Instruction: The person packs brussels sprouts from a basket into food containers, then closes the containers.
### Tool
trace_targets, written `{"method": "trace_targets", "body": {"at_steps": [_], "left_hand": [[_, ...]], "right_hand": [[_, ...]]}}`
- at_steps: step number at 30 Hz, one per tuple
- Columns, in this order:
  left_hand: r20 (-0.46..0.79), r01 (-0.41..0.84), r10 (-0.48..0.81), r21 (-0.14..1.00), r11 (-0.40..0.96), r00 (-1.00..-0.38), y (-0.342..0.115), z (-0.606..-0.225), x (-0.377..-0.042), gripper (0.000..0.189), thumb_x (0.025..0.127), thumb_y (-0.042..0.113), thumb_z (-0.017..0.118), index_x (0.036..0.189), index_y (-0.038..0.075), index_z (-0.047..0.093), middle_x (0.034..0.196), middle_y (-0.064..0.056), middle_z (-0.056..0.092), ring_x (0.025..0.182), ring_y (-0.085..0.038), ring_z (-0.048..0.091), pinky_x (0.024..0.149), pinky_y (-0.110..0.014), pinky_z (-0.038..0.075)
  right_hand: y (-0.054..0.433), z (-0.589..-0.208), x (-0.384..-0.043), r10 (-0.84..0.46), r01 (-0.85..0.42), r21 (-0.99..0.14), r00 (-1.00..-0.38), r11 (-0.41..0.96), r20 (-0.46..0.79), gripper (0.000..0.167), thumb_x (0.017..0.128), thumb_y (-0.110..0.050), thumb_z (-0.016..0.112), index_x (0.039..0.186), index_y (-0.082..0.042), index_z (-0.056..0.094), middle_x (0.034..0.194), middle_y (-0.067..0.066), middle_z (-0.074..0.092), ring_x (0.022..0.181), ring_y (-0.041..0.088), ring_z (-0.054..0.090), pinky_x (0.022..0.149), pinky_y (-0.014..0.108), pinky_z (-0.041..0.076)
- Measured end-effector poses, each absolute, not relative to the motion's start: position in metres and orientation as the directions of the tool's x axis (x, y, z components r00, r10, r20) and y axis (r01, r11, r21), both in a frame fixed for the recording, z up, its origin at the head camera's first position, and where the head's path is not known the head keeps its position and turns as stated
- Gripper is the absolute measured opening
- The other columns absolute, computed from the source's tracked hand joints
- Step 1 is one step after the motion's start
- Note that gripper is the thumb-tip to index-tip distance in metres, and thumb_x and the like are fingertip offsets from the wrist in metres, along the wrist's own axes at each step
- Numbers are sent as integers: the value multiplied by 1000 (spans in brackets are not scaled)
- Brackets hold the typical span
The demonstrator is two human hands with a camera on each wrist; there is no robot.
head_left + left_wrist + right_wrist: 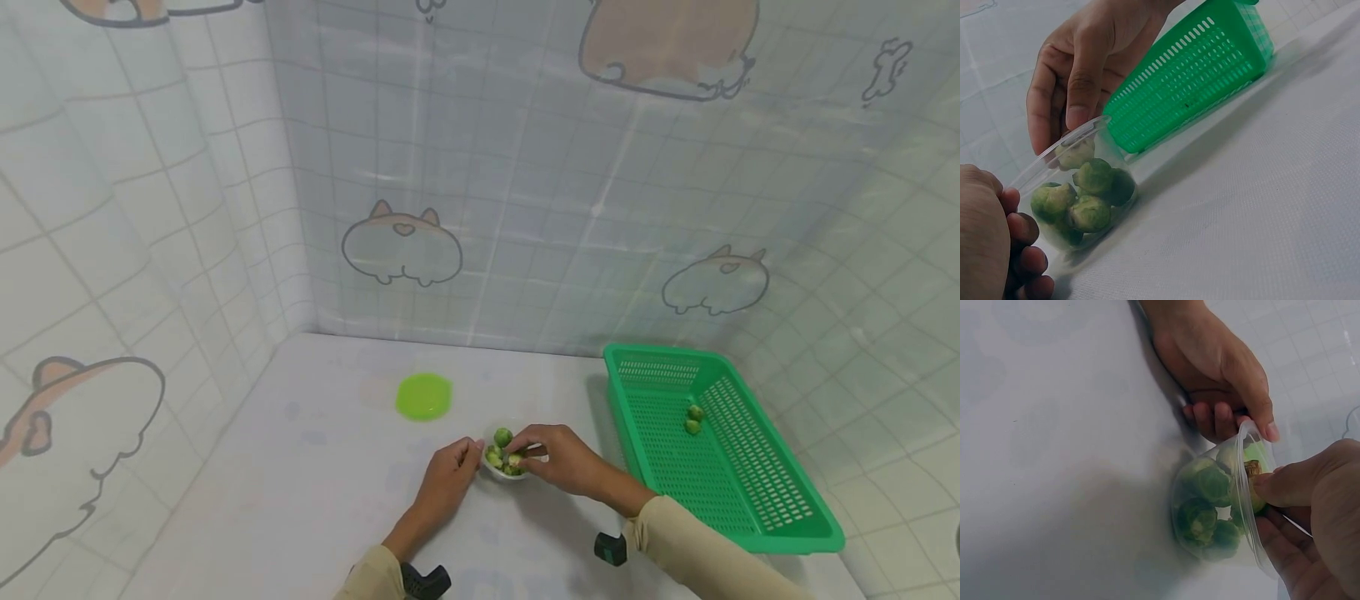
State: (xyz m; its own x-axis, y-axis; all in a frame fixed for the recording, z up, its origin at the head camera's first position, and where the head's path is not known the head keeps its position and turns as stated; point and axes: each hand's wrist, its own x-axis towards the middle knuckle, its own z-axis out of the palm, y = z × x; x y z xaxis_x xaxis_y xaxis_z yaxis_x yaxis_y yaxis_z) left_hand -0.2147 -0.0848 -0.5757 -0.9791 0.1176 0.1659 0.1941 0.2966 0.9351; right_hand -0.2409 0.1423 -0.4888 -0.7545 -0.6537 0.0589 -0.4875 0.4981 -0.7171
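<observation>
A small clear plastic tub (501, 477) stands on the table with several Brussels sprouts (1090, 214) inside. My left hand (450, 477) holds the tub by its rim, thumb on the edge and fingers curled against the outer wall. On the other side, my right hand (561, 458) reaches into the mouth, its thumb and fingers pinching a Brussels sprout (1252, 467) with a brown cut stem. Part of that sprout is hidden by the fingers. Another green sprout (503, 437) shows at the tub's far side.
A green perforated plastic basket (626, 429) stands to the right with two Brussels sprouts (694, 418) in it. Beyond the tub, to the left, lies a lime-green lid-like disc (423, 397). Patterned curtains (525, 250) enclose the white-covered table (300, 467) at the back and sides.
</observation>
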Motion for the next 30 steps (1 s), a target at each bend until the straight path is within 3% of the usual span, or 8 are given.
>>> {"method": "trace_targets", "body": {"at_steps": [24, 30], "left_hand": [[160, 185, 113, 942, 279, -981, -85, -575, -215, 43, 105, 49, 48, 83, 15, 62, 70, 5, 52, 62, -9, 44, 56, -24, 38], [180, 206, 112, 936, 287, -977, -86, -576, -215, 45, 105, 51, 46, 83, 15, 61, 70, 5, 53, 61, -9, 44, 56, -24, 39]], "right_hand": [[172, -482, -241, -595, -466, -752, -794, 467, 123, 24, 93, -2, 71, 116, -9, 72, 118, 7, 70, 112, 22, 67, 91, 31, 54], [186, -478, -240, -549, -409, -785, -829, 465, 106, 22, 94, -8, 71, 116, -14, 71, 118, 11, 70, 112, 33, 67, 89, 30, 55]]}}
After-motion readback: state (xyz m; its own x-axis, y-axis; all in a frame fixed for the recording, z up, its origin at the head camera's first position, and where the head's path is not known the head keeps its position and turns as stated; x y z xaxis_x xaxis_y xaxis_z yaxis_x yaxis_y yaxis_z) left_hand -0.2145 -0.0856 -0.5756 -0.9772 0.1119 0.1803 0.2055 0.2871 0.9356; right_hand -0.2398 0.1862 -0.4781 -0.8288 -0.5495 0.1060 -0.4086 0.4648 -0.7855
